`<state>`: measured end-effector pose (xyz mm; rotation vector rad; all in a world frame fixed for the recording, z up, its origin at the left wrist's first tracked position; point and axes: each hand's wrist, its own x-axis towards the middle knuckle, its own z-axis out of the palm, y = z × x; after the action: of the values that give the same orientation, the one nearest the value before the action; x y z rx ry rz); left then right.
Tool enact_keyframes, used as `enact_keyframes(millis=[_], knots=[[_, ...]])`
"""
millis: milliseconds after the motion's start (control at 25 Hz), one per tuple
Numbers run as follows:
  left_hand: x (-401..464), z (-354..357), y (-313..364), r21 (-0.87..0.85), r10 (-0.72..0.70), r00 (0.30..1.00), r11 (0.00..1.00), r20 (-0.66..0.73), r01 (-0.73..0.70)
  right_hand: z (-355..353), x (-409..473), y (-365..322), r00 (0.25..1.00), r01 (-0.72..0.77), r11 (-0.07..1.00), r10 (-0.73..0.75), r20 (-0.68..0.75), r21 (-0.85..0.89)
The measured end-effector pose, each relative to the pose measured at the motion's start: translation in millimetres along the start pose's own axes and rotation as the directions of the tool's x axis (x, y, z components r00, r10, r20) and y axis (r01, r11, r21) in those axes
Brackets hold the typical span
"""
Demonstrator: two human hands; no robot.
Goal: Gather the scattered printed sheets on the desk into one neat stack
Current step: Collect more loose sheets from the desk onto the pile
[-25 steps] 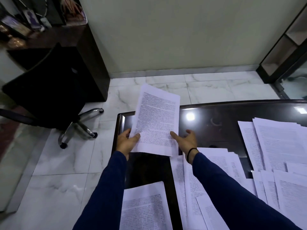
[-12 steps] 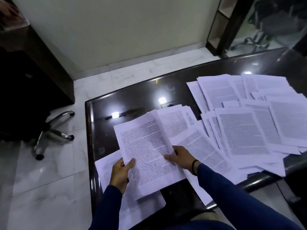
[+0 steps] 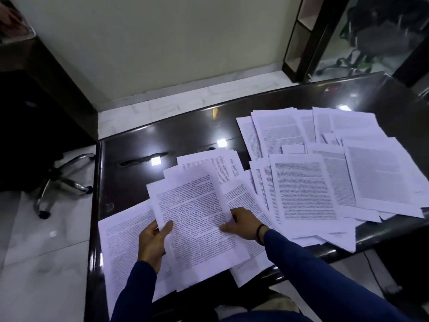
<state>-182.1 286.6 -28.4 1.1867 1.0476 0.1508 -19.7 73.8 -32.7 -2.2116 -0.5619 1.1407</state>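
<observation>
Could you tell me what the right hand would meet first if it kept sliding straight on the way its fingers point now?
The right hand points leftward across the held sheets, so it would probably meet the left hand gripping their other edge. Depth is hard to judge from this single view.

Dim, soft-focused wide-angle view; ceiling-light glare dots the glossy desk (image 3: 130, 159).

My office, the dark glossy desk (image 3: 176, 140) in front of me strewn with printed sheets (image 3: 306, 182), a black swivel chair (image 3: 41, 159) on chrome legs to my left, white marble floor (image 3: 41, 252), a glass partition (image 3: 371, 38) with another office chair (image 3: 376, 36) behind it
</observation>
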Motion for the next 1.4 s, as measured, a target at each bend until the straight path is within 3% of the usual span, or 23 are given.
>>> enact_keyframes(millis=[120, 200, 240, 280, 320, 400, 440, 600, 960, 1400], knots=[[-8, 24, 0, 0.008, 0.017, 0.995, 1.000, -0.101, -0.016, -28, 10, 22, 0.991, 0.038, 0.994, -0.024, 0.132, -0.105], [-16, 32, -3, -0.001, 0.036, 0.986, 0.999, -0.162, -0.037, -50, 20, 33, 0.951, 0.063, 0.996, -0.040, 0.307, -0.065], [-20, 33, -4, -0.005, 0.047, 0.982, 0.999, -0.181, -0.048, -61, 26, 36, 0.944, 0.058, 0.996, -0.034, 0.327, -0.063], [-26, 33, -7, -0.009, 0.054, 0.979, 0.998, -0.197, -0.057, -71, 33, 36, 0.965, 0.060, 0.995, -0.037, 0.261, -0.080], [-33, 33, -10, -0.026, 0.054, 0.975, 0.998, -0.217, -0.061, -79, 44, 37, 0.995, 0.056, 0.989, -0.043, 0.094, -0.138], [-43, 31, -18, -0.081, 0.047, 0.966, 0.994, -0.254, -0.070, -84, 62, 36, 0.967, -0.001, 0.977, -0.054, -0.248, -0.215], [-46, 31, -21, -0.101, 0.033, 0.962, 0.993, -0.272, -0.063, -83, 70, 34, 0.951, -0.029, 0.976, -0.039, -0.307, -0.214], [-50, 31, -25, -0.182, -0.011, 0.952, 0.982, -0.306, -0.048, -69, 88, 33, 0.961, -0.162, 0.943, 0.084, -0.263, -0.290], [-47, 47, -12, -0.183, -0.012, 0.953, 0.982, -0.304, -0.046, -77, 91, 35, 0.913, -0.360, 0.915, 0.307, -0.268, -0.179], [-45, 53, -9, -0.213, -0.025, 0.964, 0.976, -0.266, -0.033, -70, 79, 30, 0.910, -0.334, 0.935, 0.287, -0.300, -0.118]])
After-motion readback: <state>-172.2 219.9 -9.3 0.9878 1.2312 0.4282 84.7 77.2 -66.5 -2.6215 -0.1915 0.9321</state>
